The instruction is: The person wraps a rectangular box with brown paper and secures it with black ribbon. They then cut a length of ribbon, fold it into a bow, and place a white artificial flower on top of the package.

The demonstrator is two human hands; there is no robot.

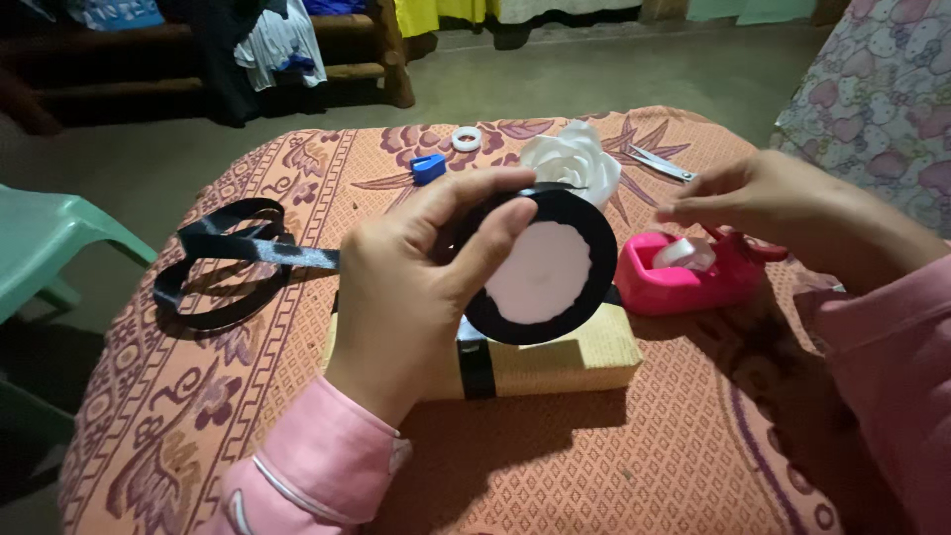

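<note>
A round black rosette, made of gathered ribbon with a white circle in its middle, is held up in the air by the left hand. The grip is closed on its left edge: the thumb is laid across the upper rim and the fingers are pressed against the front, so that the flat white side is turned toward the camera and can be looked at. Directly under this grip a flat box wrapped in yellowish woven paper is lying on the surface, and a black ribbon band is tied around it.

To the right of the rosette, the right hand is held above a pink tape dispenser. Its fingertips are pinched together, probably on a small piece of clear tape, but the piece itself cannot be made out. Inside the dispenser a roll of clear tape is seated.

Behind the held rosette a white ribbon rose is placed, with a pair of scissors just beside it. Farther back, a small white tape ring and a blue clip-like object are lying. To the left of the grip, a loose length of black ribbon is curled on the patterned orange cloth.
</note>
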